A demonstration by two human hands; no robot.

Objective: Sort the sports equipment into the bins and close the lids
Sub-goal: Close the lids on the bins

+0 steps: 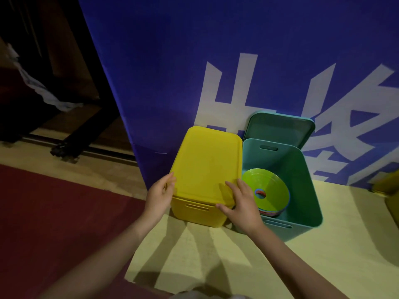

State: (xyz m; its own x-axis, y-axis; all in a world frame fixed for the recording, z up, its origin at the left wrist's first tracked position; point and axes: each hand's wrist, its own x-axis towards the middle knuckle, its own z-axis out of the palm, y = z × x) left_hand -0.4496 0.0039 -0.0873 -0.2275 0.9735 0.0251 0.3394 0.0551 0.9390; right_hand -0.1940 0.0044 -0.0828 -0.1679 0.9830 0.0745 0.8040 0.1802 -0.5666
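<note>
A yellow bin (200, 213) stands on the pale floor (216, 255) with its yellow lid (207, 162) lying flat on top, the lid's near edge overhanging the front wall above the handle slot. The left hand (160, 194) holds the lid's near-left corner, fingers curled along the side edge. The right hand (241, 202) lies on the near-right corner, fingers spread over the top and thumb tucked under the front rim. Just beside it on the right, touching or nearly so, sits an open teal bin (302, 190); its teal lid (280, 128) leans upright against the blue banner (172, 72) behind. Inside lies a stack of flat disc cones (266, 188), a green one uppermost. A dark red mat (54, 212) covers the floor to the left.
</note>
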